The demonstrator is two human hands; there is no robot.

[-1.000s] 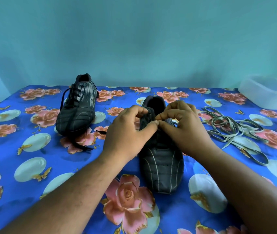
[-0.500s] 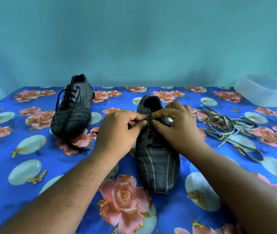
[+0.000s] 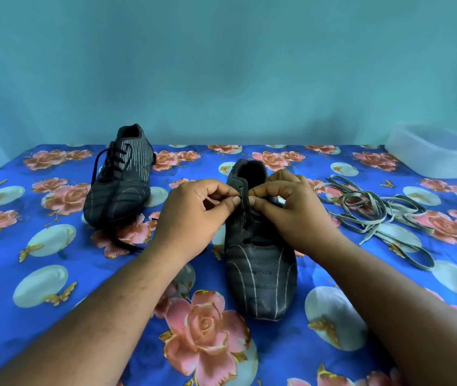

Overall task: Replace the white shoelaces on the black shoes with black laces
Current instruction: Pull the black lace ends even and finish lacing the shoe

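Hands now apart a touch at the near shoe point(image 3: 260, 263), mid-worktop: left hand point(image 3: 194, 218) and right hand point(image 3: 291, 210) each pinching black lace point(image 3: 245, 203) by the tongue. Looks like threading an upper eyelet. Far shoe point(image 3: 118, 179) laced; white laces point(image 3: 375, 213) heaped toward right edge.

Blue floral tablecloth point(image 3: 54, 274) with pink roses, pale discs and gold butterflies, spread over the whole work surface. Translucent plastic container point(image 3: 435, 151) at far right corner, resting on cloth. Plain teal wall point(image 3: 221, 65) behind.
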